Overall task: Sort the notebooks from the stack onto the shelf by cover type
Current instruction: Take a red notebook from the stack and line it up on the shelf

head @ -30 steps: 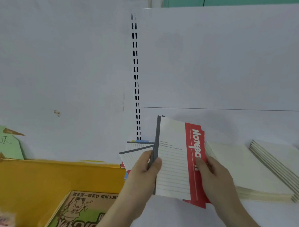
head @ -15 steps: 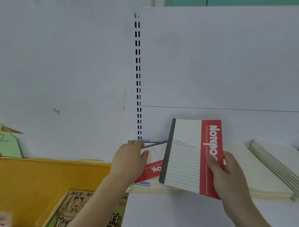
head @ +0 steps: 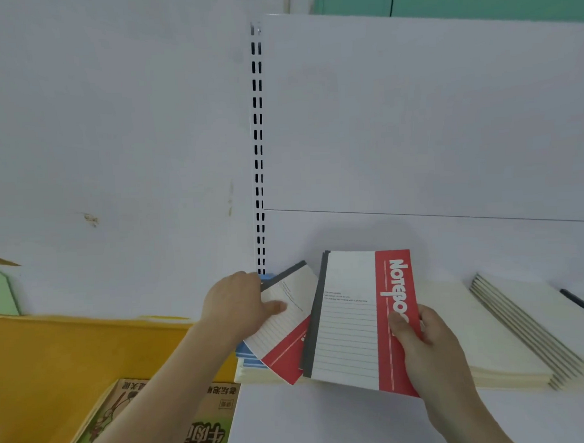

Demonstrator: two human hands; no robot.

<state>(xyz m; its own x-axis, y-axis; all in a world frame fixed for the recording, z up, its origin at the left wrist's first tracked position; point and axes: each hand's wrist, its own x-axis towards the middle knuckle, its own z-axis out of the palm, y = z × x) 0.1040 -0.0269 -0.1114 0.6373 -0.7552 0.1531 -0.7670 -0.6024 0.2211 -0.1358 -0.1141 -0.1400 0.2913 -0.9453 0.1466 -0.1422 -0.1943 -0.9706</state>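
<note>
On a white shelf backed by white panels, the right hand pinches one red-and-white lined notebook by its red edge, while the left hand grips a second, matching one, tilted above the mixed source stack. That tilted copy could slip and drag blue covers off, I judge. Two cream stacks lie well right.

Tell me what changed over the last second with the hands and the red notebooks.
The left hand let go of the red-and-white notebook, reached left to the stack and now grips a second notebook, lifting it tilted. The right hand alone kept the first notebook and carried it right. The cream stacks on the shelf stayed put.
</note>
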